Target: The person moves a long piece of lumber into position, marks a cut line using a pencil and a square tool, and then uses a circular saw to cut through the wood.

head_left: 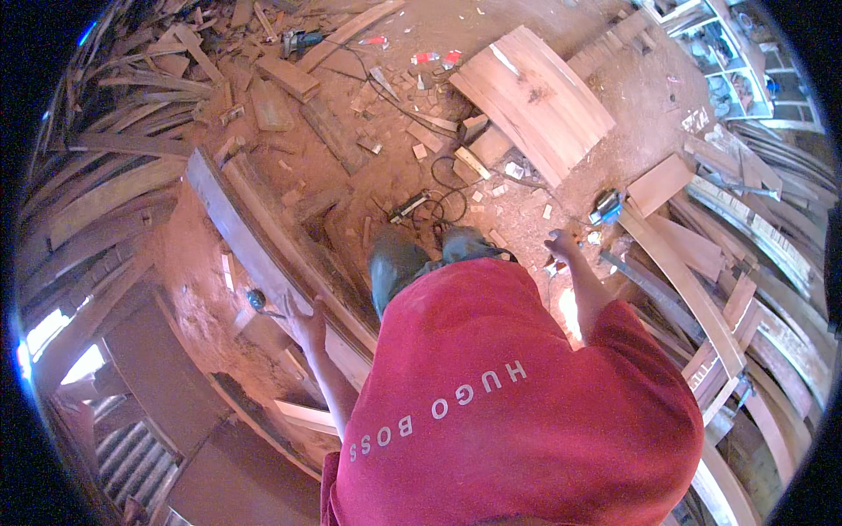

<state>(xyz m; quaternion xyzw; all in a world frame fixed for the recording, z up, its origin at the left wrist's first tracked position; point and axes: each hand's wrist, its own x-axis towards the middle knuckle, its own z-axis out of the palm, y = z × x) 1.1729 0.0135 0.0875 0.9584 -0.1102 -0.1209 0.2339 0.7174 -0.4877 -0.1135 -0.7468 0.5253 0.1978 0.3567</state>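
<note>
My left hand (305, 324) rests with spread fingers on a long plank (225, 216) slanting across the left side. A small round dark tool (256, 299), perhaps a tape measure, sits just beyond my fingertips, with a thin dark piece reaching toward them. My right hand (559, 247) is out to the right of my red-shirted body, fingers curled; what they hold, if anything, is too small to make out. A blue and black power tool (605, 208) lies ahead of that hand, near a long pale board (668, 268).
A wide wooden panel (535, 101) lies ahead on the dusty floor (373, 180). Cords, offcuts and another power tool (301, 42) are strewn about. Stacked boards (123, 197) line both sides. Shelving (728, 66) stands at the back right.
</note>
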